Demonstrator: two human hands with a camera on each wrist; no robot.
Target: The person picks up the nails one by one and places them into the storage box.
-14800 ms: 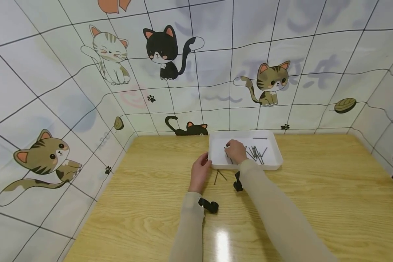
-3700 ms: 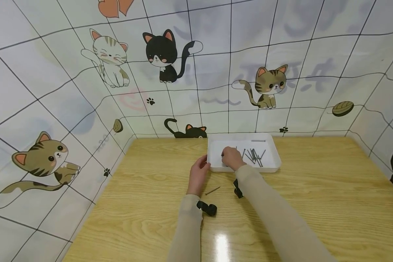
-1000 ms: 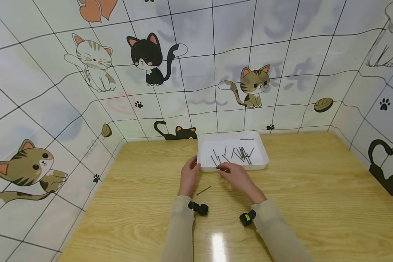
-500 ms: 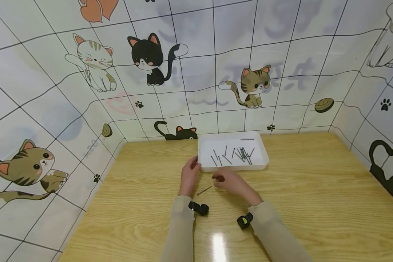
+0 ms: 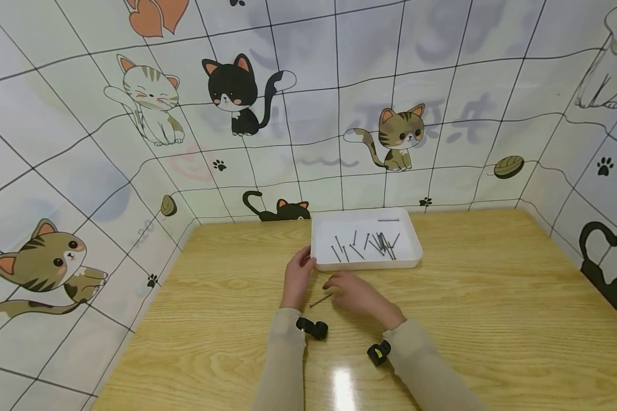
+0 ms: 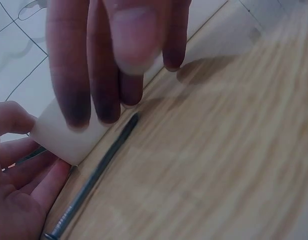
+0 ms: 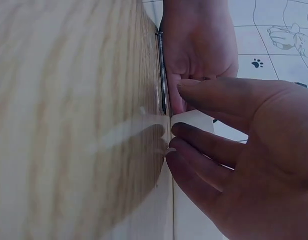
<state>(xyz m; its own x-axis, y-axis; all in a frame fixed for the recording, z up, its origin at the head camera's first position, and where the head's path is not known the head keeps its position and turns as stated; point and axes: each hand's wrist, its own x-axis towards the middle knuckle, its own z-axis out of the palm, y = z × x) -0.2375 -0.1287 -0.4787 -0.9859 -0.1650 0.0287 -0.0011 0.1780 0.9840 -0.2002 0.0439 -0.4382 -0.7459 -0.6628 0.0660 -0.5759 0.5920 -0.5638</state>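
Note:
My left hand (image 5: 297, 279) holds the front left corner of a shallow white tray (image 5: 317, 227), thumb on its front side. On the table in front of the tray lies a single nail (image 5: 320, 300), its head towards me. My right hand (image 5: 357, 294) hovers over the nail's far end, fingers loosely bent and apart. In the left wrist view, the nail (image 6: 98, 172) lies below those fingertips, apart from them. The right wrist view shows nothing between thumb and fingers. Several nails (image 5: 383, 244) lie inside the tray, bunched at right and spread out at left.
The wooden table (image 5: 473, 308) stretches out on both sides of the arms. Behind the tray rises a wall covering (image 5: 334, 182) with printed cats. Black wrist cameras (image 5: 312, 328) sit on both sleeves.
Earlier two nails lay on the table; now one does. The right hand has left the tray, where nails are now spread at left, and come down towards the loose nail. The left hand stays put.

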